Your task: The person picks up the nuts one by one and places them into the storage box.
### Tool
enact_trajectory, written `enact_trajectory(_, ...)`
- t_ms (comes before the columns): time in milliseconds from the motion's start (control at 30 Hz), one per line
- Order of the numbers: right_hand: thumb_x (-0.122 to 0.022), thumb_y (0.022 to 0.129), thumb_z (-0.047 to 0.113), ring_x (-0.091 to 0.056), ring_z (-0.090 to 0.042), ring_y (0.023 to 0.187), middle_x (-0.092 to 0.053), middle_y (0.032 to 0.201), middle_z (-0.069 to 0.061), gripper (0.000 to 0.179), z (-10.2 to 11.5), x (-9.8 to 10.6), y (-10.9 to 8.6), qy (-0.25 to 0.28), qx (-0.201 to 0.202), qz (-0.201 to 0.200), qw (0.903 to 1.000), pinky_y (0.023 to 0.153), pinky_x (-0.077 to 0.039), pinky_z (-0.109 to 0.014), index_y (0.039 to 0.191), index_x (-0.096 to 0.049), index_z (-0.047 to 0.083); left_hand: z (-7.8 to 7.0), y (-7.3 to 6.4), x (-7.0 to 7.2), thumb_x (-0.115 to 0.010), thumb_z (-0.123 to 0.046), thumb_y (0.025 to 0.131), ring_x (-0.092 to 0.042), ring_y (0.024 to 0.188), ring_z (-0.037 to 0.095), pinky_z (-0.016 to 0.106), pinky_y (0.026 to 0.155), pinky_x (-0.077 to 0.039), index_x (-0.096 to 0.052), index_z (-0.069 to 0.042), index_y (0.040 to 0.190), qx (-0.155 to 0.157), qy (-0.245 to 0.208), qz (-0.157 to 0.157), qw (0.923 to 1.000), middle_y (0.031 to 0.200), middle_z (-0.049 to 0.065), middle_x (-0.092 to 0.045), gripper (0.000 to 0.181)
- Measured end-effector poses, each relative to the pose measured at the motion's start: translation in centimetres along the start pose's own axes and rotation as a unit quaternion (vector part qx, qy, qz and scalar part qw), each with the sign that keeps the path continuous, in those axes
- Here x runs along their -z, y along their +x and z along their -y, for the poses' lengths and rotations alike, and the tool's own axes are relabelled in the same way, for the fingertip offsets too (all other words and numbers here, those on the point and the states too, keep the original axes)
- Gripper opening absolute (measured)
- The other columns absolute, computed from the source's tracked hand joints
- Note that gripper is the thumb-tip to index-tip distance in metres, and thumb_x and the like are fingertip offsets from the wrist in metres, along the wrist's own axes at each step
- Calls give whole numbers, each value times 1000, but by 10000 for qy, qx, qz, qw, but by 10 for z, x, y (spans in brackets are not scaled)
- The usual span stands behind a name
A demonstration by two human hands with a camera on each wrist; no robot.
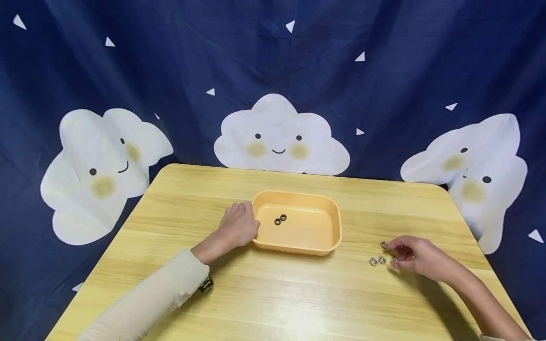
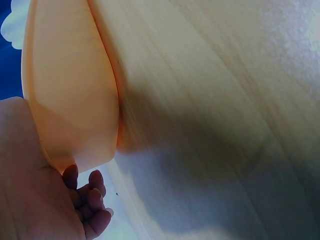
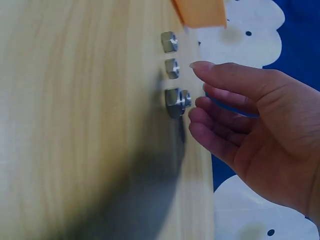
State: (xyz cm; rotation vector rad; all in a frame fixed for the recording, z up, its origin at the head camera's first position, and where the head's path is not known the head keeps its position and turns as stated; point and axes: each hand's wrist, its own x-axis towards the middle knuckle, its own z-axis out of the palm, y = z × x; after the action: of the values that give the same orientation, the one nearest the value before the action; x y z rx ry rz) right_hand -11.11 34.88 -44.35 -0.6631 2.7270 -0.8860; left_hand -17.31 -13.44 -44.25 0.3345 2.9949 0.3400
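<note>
An orange plastic tray [image 1: 309,227] lies on the table with two hex nuts [image 1: 277,221] inside, close together toward its left part. At its left end my left hand [image 1: 240,223] grips the rim; the left wrist view shows curled fingers [image 2: 95,200] by the tray's end wall. Several silver hex nuts [image 1: 374,261] form a small group to the right of the tray. Right over that group is my right hand [image 1: 422,258], thumb and fingers apart and loosely bent. Between them there is nothing held in the right wrist view, where the nearest nut [image 3: 174,103] sits just off the fingertips.
The light wood table [image 1: 290,293] has rounded far corners. Behind it hangs a dark blue curtain [image 1: 179,57] printed with smiling white clouds. A dark watch-like band [image 1: 206,285] shows at the left wrist.
</note>
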Motion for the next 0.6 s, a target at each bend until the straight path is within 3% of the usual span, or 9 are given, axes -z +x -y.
enact_trajectory(200, -88, 79, 19, -57, 3, 79, -68, 95, -1, 42, -4, -2, -4, 160, -302, 232, 9991, 67, -53, -22, 111, -68, 1, -1, 1, 1, -50, -26, 99, -44, 87, 28, 39, 81, -37, -50, 1, 105, -6, -10, -7, 10000, 91, 11, -49, 28)
enact_trajectory(333, -88, 80, 25, -56, 4, 78, -67, 94, 1, 44, -8, -3, -6, -7, -482, 440, 9979, 67, -52, -22, 110, -66, 2, -1, 1, 2, -50, -25, 100, -44, 85, 28, 37, 79, -35, -49, 0, 104, 5, -9, 50, 10000, 90, 10, -49, 25)
enact_trajectory(600, -89, 78, 29, -53, 7, 74, -66, 87, 5, 39, -11, -5, -7, -263, -584, 362, 9973, 66, -51, -22, 102, -68, 7, 1, 0, 0, -50, -24, 99, -43, 85, 28, 37, 79, -34, -49, 1, 105, 18, -23, 44, 10000, 90, 10, -48, 25)
